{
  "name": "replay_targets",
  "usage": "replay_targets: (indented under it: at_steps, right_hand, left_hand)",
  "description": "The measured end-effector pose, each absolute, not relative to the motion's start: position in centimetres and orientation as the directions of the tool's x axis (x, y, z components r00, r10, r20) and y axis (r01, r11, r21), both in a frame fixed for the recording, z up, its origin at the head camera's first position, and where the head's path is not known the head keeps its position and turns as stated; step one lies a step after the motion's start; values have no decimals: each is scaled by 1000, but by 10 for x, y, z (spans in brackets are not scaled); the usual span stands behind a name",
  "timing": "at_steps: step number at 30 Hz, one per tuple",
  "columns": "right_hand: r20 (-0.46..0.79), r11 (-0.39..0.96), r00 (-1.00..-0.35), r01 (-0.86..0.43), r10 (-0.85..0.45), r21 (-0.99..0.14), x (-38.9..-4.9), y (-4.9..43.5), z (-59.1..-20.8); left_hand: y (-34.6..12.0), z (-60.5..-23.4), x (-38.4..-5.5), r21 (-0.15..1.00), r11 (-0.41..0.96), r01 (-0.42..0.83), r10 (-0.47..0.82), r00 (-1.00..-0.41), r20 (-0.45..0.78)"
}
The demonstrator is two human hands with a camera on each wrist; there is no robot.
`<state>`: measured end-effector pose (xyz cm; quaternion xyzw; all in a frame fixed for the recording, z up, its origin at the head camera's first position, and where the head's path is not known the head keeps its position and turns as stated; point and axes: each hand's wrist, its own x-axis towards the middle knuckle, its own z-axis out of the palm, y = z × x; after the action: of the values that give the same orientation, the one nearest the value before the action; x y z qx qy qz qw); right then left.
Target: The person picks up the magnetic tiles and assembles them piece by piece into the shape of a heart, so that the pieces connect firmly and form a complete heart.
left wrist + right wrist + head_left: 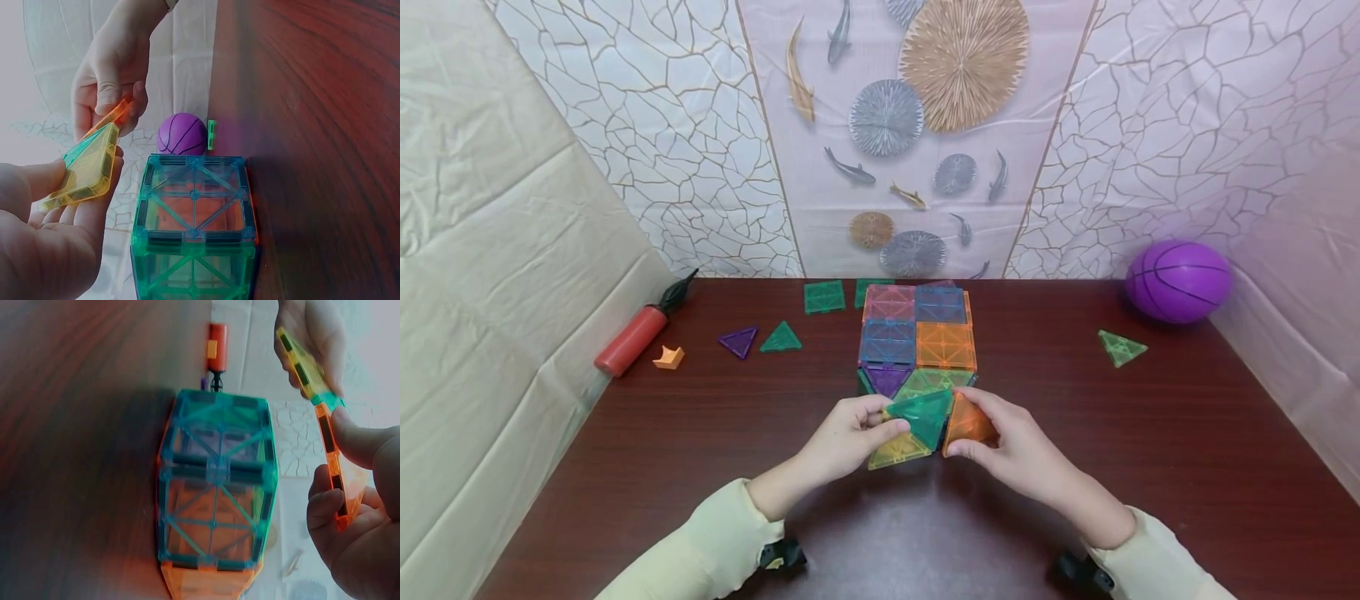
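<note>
Head: left hand [841, 438] pinches green tile [927, 412]; right hand [1028, 446], orange tile [970, 421].

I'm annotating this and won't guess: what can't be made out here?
Head view: part of the rear green translucent tile, hidden by the multicoloured block of plastic tiles.
Head view: ends of the cream fabric sleeves, cut off by the bottom edge.
Left wrist view: most of the green translucent triangular tile, behind the yellow translucent tile.
Right wrist view: the purple sliver near the red plastic pump, too small to identify.
</note>
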<state>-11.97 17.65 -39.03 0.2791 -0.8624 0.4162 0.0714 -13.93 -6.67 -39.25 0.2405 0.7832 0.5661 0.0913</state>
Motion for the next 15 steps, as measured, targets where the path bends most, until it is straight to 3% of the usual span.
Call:
replay_targets:
  at_steps: [9,15]
  right_hand:
    - [415,488,-808,-585,-419,-647,-110,171,-398]
    - [403,493,-794,-602,-455,-629,-108,173,-406]
  left_hand:
    - [-68,-395,-136,904,257,343,510,-843,174]
    - [-74,-400,-134,905,273,327,556,-821,129]
